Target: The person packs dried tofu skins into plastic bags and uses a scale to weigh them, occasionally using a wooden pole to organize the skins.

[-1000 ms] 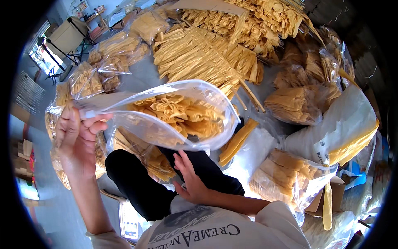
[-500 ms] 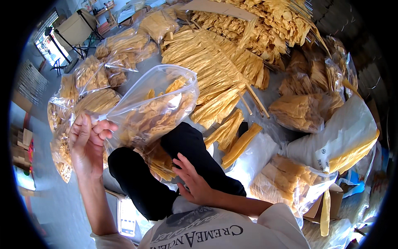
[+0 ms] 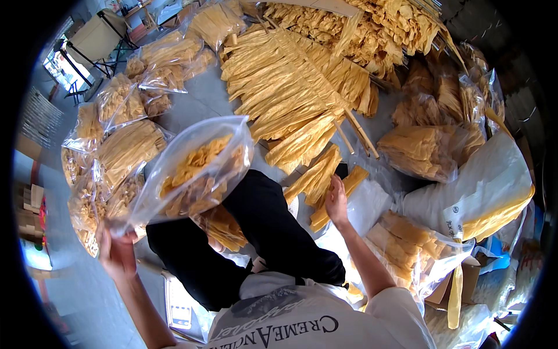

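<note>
My left hand is closed on the gathered edge of a clear plastic bag, left of my knees. Crumpled yellow pieces of what looks like dried tofu skin lie inside the bag, which hangs over my left thigh. My right hand reaches beyond my right knee, with its fingers stretched over loose yellow strips; whether it touches them is hard to tell. A small dark object is by its fingertips, partly hidden. More yellow strips show between my legs.
A large pile of yellow sheets on sticks spreads ahead. Several filled clear bags line the left, others the right. A white sack leans at right. A folding chair stands far left.
My left hand has lowered, and the bag has tipped down and left with it. My right hand has moved from my lap forward and right to the loose strips.
</note>
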`<state>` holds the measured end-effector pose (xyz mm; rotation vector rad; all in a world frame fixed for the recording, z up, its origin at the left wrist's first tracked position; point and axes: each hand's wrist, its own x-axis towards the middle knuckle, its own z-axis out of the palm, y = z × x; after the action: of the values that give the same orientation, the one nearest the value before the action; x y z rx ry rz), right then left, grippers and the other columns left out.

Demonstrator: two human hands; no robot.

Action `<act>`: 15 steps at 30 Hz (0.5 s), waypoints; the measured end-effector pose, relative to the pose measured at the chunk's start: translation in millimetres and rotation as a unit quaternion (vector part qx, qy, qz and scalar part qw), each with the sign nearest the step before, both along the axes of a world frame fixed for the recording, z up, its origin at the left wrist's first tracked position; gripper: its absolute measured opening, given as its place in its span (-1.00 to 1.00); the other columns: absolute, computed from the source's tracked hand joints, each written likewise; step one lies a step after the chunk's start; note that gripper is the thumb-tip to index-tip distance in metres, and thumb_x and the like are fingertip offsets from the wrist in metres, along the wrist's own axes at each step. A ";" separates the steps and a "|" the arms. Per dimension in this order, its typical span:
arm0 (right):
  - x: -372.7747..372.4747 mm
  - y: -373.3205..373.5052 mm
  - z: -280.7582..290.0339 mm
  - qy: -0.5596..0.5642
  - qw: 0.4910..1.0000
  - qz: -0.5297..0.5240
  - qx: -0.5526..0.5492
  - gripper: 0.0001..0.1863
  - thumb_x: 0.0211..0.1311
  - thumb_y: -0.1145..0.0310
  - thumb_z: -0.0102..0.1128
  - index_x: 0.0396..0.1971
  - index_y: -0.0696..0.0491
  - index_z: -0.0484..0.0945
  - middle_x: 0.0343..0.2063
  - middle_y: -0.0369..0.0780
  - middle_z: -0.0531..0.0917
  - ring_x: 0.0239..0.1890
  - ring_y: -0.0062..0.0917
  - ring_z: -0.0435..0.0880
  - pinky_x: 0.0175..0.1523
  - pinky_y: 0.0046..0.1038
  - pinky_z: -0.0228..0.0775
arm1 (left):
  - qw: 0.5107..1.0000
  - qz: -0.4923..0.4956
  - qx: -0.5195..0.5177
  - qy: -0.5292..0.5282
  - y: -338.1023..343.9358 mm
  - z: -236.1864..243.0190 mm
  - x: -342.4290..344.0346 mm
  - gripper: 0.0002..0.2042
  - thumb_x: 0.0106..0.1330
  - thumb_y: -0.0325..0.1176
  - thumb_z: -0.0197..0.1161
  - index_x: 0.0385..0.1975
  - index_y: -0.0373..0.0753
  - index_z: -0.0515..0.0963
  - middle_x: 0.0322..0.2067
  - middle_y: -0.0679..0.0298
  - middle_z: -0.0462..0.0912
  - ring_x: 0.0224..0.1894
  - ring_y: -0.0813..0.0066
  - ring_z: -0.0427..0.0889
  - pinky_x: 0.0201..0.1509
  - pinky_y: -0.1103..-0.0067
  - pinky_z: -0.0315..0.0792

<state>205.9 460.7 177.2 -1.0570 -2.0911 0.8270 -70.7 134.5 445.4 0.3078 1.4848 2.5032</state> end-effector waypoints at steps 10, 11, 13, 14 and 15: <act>37.4 2.0 -143.8 -0.525 0.838 0.146 -0.026 -0.47 0.06 0.33 -0.10 0.11 0.05 0.26 0.15 -0.07 0.26 0.23 -0.10 0.10 0.28 -0.11 -0.12 | 0.960 -0.256 0.103 -0.054 -59.2 -116.7 -20.7 -0.76 0.12 -0.13 0.17 -0.49 -0.14 0.34 -0.54 0.37 0.38 -0.44 0.43 0.39 -0.26 0.49 0.31; 35.1 1.2 -148.2 -0.526 0.837 0.146 -0.029 -0.47 0.06 0.33 -0.10 0.11 0.05 0.26 0.15 -0.07 0.26 0.23 -0.10 0.10 0.28 -0.11 -0.12 | 0.951 -0.278 0.124 -0.062 -55.9 -121.3 -23.2 -0.73 0.08 -0.10 0.19 -0.46 -0.15 0.36 -0.42 0.32 0.43 -0.36 0.39 0.41 -0.20 0.47 0.31; 40.7 3.6 -180.0 -0.554 0.808 0.185 0.078 -0.51 0.09 0.28 -0.10 0.08 0.00 0.32 0.15 -0.12 0.27 0.25 -0.16 0.10 0.28 -0.07 -0.19 | 0.962 -0.252 0.084 -0.071 -43.3 -115.4 -22.1 -0.71 0.07 -0.08 0.20 -0.50 -0.14 0.34 -0.44 0.33 0.41 -0.37 0.41 0.39 -0.21 0.47 0.30; 37.4 1.3 -178.9 -0.557 0.799 0.201 0.103 -0.52 0.10 0.26 -0.10 0.08 -0.01 0.33 0.15 -0.13 0.27 0.25 -0.18 0.09 0.28 -0.05 -0.20 | 0.973 -0.214 0.040 -0.072 -42.8 -113.1 -19.8 -0.70 0.06 -0.07 0.21 -0.54 -0.13 0.32 -0.46 0.33 0.39 -0.37 0.43 0.37 -0.21 0.47 0.29; 34.6 0.1 -175.2 -0.561 0.789 0.214 0.129 -0.53 0.10 0.25 -0.10 0.07 -0.02 0.35 0.15 -0.15 0.28 0.25 -0.19 0.09 0.28 -0.04 -0.22 | 0.973 -0.214 0.036 -0.074 -44.9 -114.1 -19.7 -0.70 0.06 -0.07 0.21 -0.54 -0.13 0.32 -0.46 0.33 0.39 -0.37 0.43 0.37 -0.21 0.47 0.29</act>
<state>240.5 460.8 2.0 -1.0272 -3.4080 -0.0387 -90.4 89.5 331.4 0.3959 1.1309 2.1836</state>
